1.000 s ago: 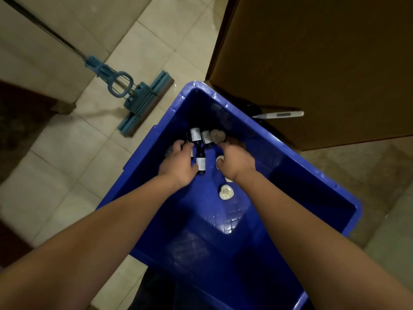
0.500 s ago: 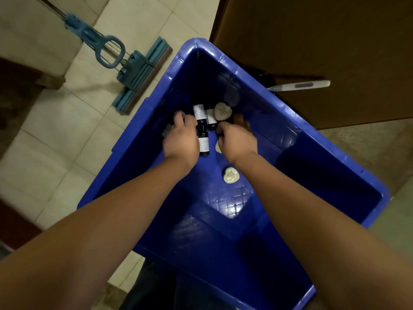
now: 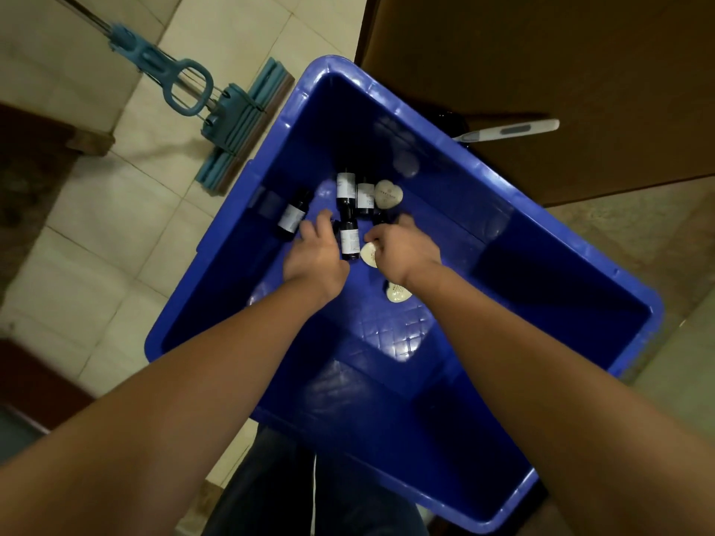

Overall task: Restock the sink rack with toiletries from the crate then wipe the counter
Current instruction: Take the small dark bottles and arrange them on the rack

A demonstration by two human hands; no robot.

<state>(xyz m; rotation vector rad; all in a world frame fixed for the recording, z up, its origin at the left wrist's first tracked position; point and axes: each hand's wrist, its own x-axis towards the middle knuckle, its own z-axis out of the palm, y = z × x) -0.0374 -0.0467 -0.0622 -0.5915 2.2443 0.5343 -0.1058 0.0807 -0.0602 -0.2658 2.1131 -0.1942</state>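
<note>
Glossy blue crate [image 3: 483,164] with a diamond-grid base; dark bottles [image 3: 346,191] bear white labels; heart-shaped soaps [image 3: 389,194] are cream; teal mop [image 3: 232,121] on pale beige floor tiles [image 3: 116,226].

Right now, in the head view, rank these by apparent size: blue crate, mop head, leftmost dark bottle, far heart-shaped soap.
1. blue crate
2. mop head
3. leftmost dark bottle
4. far heart-shaped soap, only a little smaller than the bottle

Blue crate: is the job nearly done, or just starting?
Just starting. Done: nothing visible; dark bottles and heart-shaped soaps lie in the blue crate. In hand: left hand and right hand reach among them, grip unclear. Left: stocking the rack and wiping, neither in view.
</note>
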